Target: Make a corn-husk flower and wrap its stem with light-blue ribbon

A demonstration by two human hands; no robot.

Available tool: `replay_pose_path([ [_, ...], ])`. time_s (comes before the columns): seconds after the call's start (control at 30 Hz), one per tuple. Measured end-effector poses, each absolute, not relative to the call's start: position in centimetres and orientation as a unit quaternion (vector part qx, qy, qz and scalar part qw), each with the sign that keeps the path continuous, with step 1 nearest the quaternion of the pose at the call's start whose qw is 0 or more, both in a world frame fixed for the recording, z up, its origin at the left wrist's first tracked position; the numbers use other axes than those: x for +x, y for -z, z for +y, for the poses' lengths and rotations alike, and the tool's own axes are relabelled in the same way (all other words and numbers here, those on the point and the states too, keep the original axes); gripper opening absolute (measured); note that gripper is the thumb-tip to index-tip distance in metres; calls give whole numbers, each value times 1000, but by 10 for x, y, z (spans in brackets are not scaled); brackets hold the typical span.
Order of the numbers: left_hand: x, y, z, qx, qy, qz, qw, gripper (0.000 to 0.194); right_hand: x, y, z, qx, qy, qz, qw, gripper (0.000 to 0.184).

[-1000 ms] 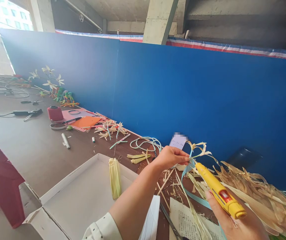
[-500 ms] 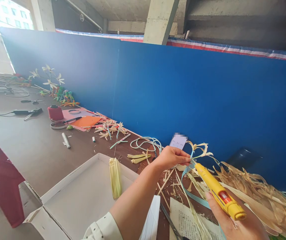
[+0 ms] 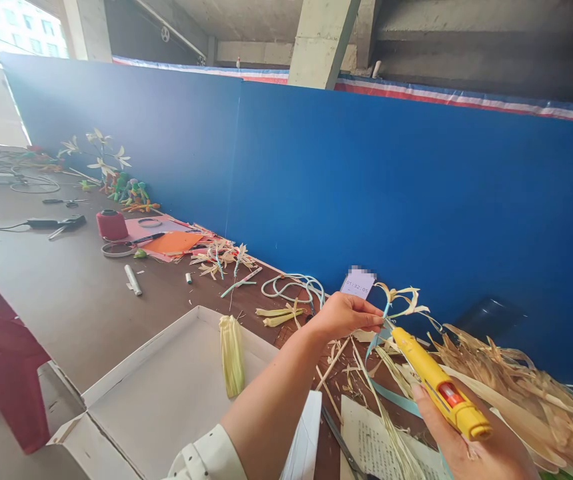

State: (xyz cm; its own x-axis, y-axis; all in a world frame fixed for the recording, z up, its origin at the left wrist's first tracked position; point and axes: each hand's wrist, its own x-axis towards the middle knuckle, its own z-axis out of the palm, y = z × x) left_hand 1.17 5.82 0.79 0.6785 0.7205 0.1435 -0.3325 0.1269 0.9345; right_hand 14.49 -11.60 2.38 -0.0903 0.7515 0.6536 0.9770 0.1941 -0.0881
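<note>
At the cluttered table (image 3: 166,287) by the blue wall (image 3: 391,187), someone's bare hands are close together. Taking the left fingertips as the middle of a clock, I see the left hand (image 3: 349,315) pinching the blue-wrapped stem (image 3: 387,310) of a pale flower (image 3: 406,300), its petals opening toward two. Off toward four, the right hand (image 3: 481,440) is closed around a yellow glue gun (image 3: 439,380), its nozzle aimed back at the stem, right beside the pinch; I can't tell if they touch. Blue tape (image 3: 397,399) trails below, toward half past five.

A phone (image 3: 357,283) leans on the wall near eleven, and dry husks (image 3: 521,387) heap up past the gun toward four. A printed page (image 3: 366,433) lies at six, scissors (image 3: 340,445) at seven. Out between eight and nine sits a white box (image 3: 156,407), a pale green bundle (image 3: 231,360) in it. Looped cord (image 3: 291,288) and a red spool (image 3: 112,227) are between nine and ten.
</note>
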Motion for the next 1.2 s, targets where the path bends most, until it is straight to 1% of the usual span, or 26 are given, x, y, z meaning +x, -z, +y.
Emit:
replay_pose_path([
  [0.13, 12, -8, 58, 549, -361, 173, 733, 47, 147, -23, -115, -579, 210, -732, 292, 21],
  [0.3, 12, -7, 59, 548, -362, 171, 734, 44, 155, -16, -115, -519, 265, -770, 259, 29],
  [0.4, 12, -7, 59, 552, -363, 172, 730, 43, 160, -11, -116, -524, 288, -769, 228, 30],
  [0.53, 11, -7, 58, 556, -362, 171, 729, 41, 162, -9, -117, -527, 288, -773, 204, 30],
  [0.77, 11, -8, 57, 561, -359, 174, 726, 40, 164, -8, -120, -503, 336, -767, 211, 35],
  [0.97, 12, -5, 60, 562, -357, 165, 728, 41, 160, -13, -120, -536, 315, -758, 196, 38],
  [1.07, 13, -4, 61, 563, -358, 163, 727, 42, 155, -18, -117, -555, 294, -747, 217, 38],
  [1.2, 13, -5, 60, 567, -356, 171, 723, 42, 153, -17, -113, -574, 241, -727, 290, 38],
])
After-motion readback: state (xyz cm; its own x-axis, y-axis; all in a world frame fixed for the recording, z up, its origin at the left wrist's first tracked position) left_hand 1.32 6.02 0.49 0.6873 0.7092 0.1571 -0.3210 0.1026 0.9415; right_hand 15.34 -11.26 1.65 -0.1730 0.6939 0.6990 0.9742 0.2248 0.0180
